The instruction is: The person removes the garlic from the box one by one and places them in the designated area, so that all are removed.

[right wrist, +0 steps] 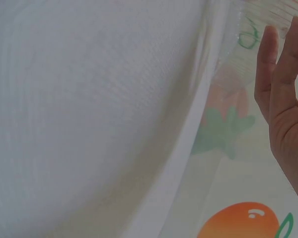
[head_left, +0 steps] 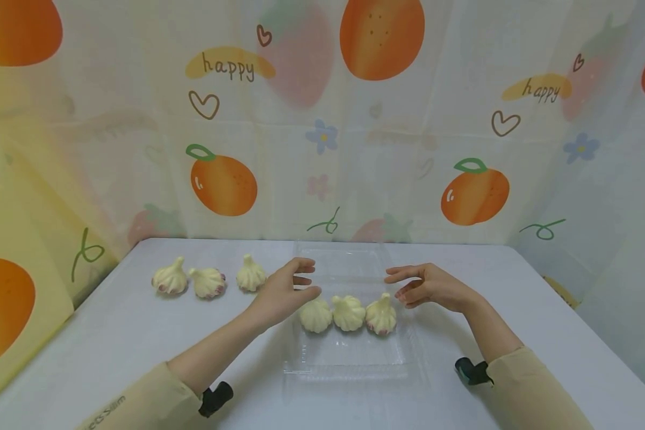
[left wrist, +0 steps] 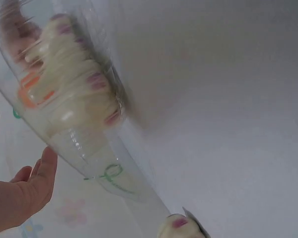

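Three pale garlic bulbs (head_left: 348, 313) sit in a row inside a clear plastic box (head_left: 349, 357) on the white table. My left hand (head_left: 286, 291) hovers by the box's left side, fingers apart and holding nothing. On the opposite side my right hand (head_left: 432, 288) hangs above the box's right edge, its fingers loosely bent with nothing between them. Through the clear wall in the left wrist view, the bulbs (left wrist: 84, 89) show purple-tinged bases, and my left fingers (left wrist: 47, 166) are close to the plastic. The right wrist view shows my right hand (right wrist: 288, 94) near the clear plastic.
Three more garlic bulbs (head_left: 208, 282) stand on the table (head_left: 113, 352) left of the box, one of them (head_left: 251, 273) close to my left hand. A fruit-printed curtain (head_left: 322, 179) rises behind the table's back edge and along both sides.
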Demonstrator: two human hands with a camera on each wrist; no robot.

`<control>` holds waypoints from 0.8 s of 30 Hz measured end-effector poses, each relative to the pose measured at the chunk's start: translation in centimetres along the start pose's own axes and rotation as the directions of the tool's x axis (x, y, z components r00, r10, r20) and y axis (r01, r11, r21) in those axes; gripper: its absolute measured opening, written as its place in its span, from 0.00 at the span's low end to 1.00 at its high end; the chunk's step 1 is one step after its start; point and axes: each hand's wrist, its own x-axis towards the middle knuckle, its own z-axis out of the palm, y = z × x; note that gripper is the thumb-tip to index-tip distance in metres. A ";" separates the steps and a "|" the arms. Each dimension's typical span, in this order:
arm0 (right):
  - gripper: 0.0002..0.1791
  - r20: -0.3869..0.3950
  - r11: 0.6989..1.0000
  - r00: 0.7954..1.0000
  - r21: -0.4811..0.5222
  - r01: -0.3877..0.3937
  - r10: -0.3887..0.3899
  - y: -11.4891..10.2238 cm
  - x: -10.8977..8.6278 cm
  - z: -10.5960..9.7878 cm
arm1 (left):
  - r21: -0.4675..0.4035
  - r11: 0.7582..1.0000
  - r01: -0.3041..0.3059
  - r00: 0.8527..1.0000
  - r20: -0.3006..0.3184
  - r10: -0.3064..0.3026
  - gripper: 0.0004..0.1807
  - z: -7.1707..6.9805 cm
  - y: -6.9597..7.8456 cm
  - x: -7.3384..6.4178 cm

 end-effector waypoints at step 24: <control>0.27 -0.002 1.000 1.000 -0.007 0.006 -0.006 0.0 0.0 0.0 | 0.101 0.993 -0.068 0.997 0.051 0.063 0.30 2.3 -0.7 0.4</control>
